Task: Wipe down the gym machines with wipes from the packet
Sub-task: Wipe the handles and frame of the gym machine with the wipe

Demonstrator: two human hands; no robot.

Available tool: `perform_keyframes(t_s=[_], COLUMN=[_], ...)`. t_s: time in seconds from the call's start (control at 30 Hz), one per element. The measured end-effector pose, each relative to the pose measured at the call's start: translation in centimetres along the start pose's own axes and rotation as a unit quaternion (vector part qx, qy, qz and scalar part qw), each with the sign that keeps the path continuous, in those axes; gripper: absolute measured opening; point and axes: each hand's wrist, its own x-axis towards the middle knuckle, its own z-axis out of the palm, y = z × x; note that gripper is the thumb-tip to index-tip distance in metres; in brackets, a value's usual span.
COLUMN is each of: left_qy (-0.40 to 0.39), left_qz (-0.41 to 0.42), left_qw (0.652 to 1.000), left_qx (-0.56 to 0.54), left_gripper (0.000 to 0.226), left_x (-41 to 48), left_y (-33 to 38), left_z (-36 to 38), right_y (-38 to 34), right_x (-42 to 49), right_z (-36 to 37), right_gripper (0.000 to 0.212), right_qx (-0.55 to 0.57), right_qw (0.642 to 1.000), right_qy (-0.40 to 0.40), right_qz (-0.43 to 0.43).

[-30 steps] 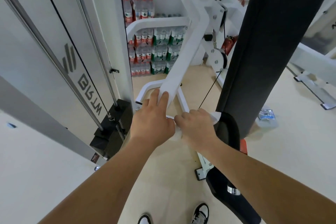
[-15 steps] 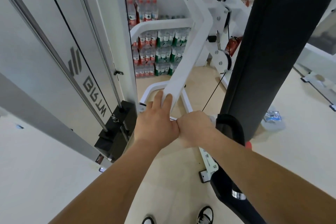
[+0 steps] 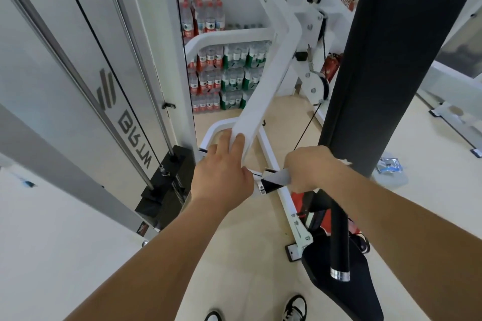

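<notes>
My left hand (image 3: 221, 172) holds the lower end of the white machine arm (image 3: 268, 70), two fingers lying up along its face and the thumb curled beside it. My right hand (image 3: 310, 167) grips a white wipe (image 3: 280, 177) wrapped round the black handle (image 3: 270, 186) that sticks out sideways from that arm. A chrome end ring shows on the handle between my hands. The wipe packet (image 3: 390, 165) lies on the floor to the right, behind the black back pad (image 3: 391, 65).
The black seat (image 3: 344, 276) and a second black handle (image 3: 339, 250) are below my right arm. A weight stack (image 3: 167, 185) with its clear guard panel stands at left. Bottled water packs (image 3: 224, 73) are stacked at the back. My shoes show at the bottom.
My right hand has slid right along the handle with the wipe, away from my left hand, uncovering the black grip and chrome ring. My left hand stays on the white arm.
</notes>
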Motion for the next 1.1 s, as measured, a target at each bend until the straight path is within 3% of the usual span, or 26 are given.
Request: perform_keyframes(t_s=[0.07, 0.13, 0.2, 0.27, 0.33, 0.47, 0.57, 0.67, 0.9, 1.03, 1.1], left_qy=[0.003, 0.003, -0.001, -0.003, -0.007, -0.006, -0.007, -0.012, -0.025, -0.029, -0.034], left_qz=[0.001, -0.003, -0.005, 0.0, 0.001, -0.003, -0.008, -0.011, -0.032, -0.023, -0.014], left_qw=[1.0, 1.0, 1.0, 1.0, 1.0, 1.0, 1.0, 0.999, 0.998, 0.998, 0.998], left_qx=[0.004, 0.006, 0.004, 0.005, 0.003, 0.015, 0.023, 0.03, 0.039, 0.047, 0.06], left_gripper=[0.064, 0.065, 0.065, 0.065, 0.065, 0.066, 0.066, 0.066, 0.064, 0.063, 0.064], left_x=[0.1, 0.1, 0.1, 0.1, 0.1, 0.1, 0.1, 0.2, 0.1, 0.0, -0.1], left_y=[0.0, -0.1, 0.0, 0.0, -0.1, -0.1, 0.2, 0.5, 1.0, 1.0, 1.1], left_z=[0.2, 0.2, 0.1, 0.2, 0.2, 0.4, 0.5, 0.3, -0.2, -0.6, -0.7], right_y=[-2.8, -5.2, -5.2, -3.2, 0.3, 4.5, 3.4, 2.3, -3.0, -3.1, -1.4], right_x=[0.2, -0.1, -0.5, -0.9, -1.3, -2.1, -1.3, -0.6, -1.9, -1.7, -1.4], right_z=[1.8, 4.4, 5.3, 4.8, 4.0, 4.1, 3.7, 2.7, 4.1, 4.0, 4.0], right_gripper=[0.007, 0.019, 0.028, 0.02, 0.012, 0.015, 0.019, 0.024, 0.016, 0.015, 0.017], right_qx=[-0.06, -0.079, -0.079, -0.071, -0.013, 0.247, 0.181, 0.057, -0.097, -0.083, -0.068], right_qw=[0.992, 0.97, 0.949, 0.957, 0.978, 0.954, 0.965, 0.986, 0.96, 0.948, 0.955], right_qy=[0.111, 0.227, 0.288, 0.258, 0.207, 0.129, 0.12, 0.101, 0.258, 0.277, 0.261], right_qz=[-0.017, -0.037, -0.1, -0.113, -0.037, 0.113, 0.148, 0.122, -0.048, -0.135, -0.126])
